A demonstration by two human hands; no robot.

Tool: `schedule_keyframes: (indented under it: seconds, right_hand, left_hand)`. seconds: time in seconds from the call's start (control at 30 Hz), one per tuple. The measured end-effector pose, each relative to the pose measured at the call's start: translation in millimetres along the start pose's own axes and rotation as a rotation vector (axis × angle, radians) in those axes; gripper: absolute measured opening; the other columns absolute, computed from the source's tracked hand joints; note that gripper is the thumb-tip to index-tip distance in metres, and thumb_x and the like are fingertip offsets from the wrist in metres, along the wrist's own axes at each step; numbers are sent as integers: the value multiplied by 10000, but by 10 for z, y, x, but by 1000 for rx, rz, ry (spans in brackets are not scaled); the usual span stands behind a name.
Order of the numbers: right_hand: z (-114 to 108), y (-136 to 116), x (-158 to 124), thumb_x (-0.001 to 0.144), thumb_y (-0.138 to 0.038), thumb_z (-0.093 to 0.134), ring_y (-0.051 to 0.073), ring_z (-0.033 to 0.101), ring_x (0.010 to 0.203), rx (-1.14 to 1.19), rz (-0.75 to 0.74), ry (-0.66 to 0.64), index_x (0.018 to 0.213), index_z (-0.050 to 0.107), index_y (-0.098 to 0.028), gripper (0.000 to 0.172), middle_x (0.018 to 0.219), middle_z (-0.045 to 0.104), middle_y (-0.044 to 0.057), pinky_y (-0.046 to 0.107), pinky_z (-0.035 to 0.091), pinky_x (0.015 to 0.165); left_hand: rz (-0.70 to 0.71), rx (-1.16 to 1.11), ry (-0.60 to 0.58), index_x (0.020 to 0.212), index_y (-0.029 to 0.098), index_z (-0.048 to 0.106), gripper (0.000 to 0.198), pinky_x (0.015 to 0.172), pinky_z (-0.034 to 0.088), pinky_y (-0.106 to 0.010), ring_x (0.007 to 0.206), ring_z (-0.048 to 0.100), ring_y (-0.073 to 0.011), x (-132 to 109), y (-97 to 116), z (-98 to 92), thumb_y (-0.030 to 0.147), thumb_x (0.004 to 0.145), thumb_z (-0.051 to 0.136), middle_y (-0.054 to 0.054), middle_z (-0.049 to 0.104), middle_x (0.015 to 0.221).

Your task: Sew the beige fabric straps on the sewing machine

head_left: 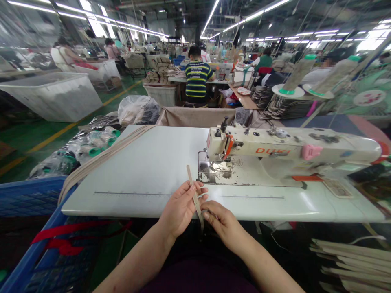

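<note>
Your left hand pinches a narrow pale strip between thumb and fingers, the upper end of it standing free. Your right hand is half curled at the strip's lower part; I cannot tell if it grips the strip or only lies against it. The strip is above the front edge of the table, near the middle, and well apart from the needle of the sewing machine. So this piece is in hand but not under the needle; if it already carries stitches, I cannot see. Long bands lie untouched across the left edge, above the blue basket. Below the front right corner waits a pile of flat pieces, finished or not, I cannot say.
</note>
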State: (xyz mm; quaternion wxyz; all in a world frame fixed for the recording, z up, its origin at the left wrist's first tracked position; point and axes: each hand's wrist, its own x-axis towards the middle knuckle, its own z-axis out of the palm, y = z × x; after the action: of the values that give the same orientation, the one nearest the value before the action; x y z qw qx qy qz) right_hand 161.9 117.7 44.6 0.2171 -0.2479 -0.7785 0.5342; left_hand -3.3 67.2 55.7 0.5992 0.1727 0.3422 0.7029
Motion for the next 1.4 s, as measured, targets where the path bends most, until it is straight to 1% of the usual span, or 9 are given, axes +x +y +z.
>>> schedule_keyframes:
  seconds: [0.13, 0.3, 0.4, 0.5, 0.63, 0.7, 0.77, 0.97, 1.4]
  right_hand:
    - [-16, 29, -119, 994, -503, 573, 166, 534, 723, 82, 73, -33, 843, 661, -211, 341, 764, 568, -4, 281, 466, 692]
    - [-352, 205, -346, 956, -525, 604, 184, 569, 731, 26, 145, 144, 929, 724, -208, 340, 770, 592, 10, 306, 498, 713]
    - [-518, 344, -449, 942, -533, 583, 205, 604, 707, -35, 257, 177, 1127, 730, -195, 412, 757, 639, 17, 338, 533, 719]
    - [-558, 449, -474, 951, -525, 535, 248, 661, 796, -169, 302, 205, 1266, 698, -195, 484, 871, 713, 53, 385, 559, 777]
    - [-478, 483, -409, 987, -479, 478, 284, 711, 916, -358, 307, 250, 1484, 534, -198, 573, 977, 746, 87, 419, 572, 834]
    - [-428, 464, -354, 1008, -437, 455, 280, 727, 925, -422, 288, 240, 1547, 447, -231, 578, 1005, 757, 82, 418, 573, 842]
    - [-386, 436, -289, 1018, -392, 443, 284, 728, 998, -453, 270, 211, 1552, 435, -264, 550, 1130, 753, 94, 426, 571, 875]
    - [-287, 341, -67, 1005, -283, 453, 319, 690, 1150, -537, 329, 135, 1520, 472, -207, 521, 1304, 692, 152, 467, 539, 967]
    - [-202, 351, 219, 1009, -276, 481, 303, 737, 986, -624, 340, 175, 1485, 502, -151, 492, 1121, 759, 153, 395, 549, 843]
  left_hand:
    - [95, 272, -80, 1034, 190, 725, 278, 1155, 426, -472, 1235, 601, -269, 45, -77, -54, 426, 1000, 583, -96, 660, 1218]
    - [273, 1447, -634, 1509, 312, 472, 565, 1274, 106, -597, 1538, 253, -331, -72, -154, -349, 498, 986, 575, -74, 420, 1606]
    - [335, 1833, -785, 1601, 356, 261, 785, 1272, 58, -603, 1568, 152, -322, -58, -113, -582, 582, 938, 617, -41, 279, 1674]
    - [379, 2062, -645, 1626, 310, 170, 829, 1279, 79, -560, 1573, 144, -293, 162, 66, -850, 652, 958, 521, -54, 232, 1688]
    - [352, 2284, -215, 1612, 232, 260, 680, 1267, 99, -583, 1567, 162, -319, 627, 371, -1128, 557, 1029, 387, -93, 233, 1685]
    - [360, 2301, 57, 1588, 123, 307, 680, 1259, 127, -593, 1561, 150, -371, 814, 418, -1135, 510, 1033, 379, -168, 231, 1675]
    - [421, 2245, 168, 1560, 22, 311, 707, 1259, 161, -578, 1555, 152, -397, 930, 352, -1036, 488, 1033, 378, -245, 235, 1654]
    - [529, 2030, -353, 1588, 73, 237, 751, 1269, 225, -504, 1562, 179, -317, 1045, -135, -573, 550, 1030, 395, -203, 240, 1666]
    - [568, 2112, -301, 1595, 19, 178, 921, 1270, 204, -510, 1562, 175, -331, 981, -307, -628, 673, 987, 403, -247, 216, 1659]
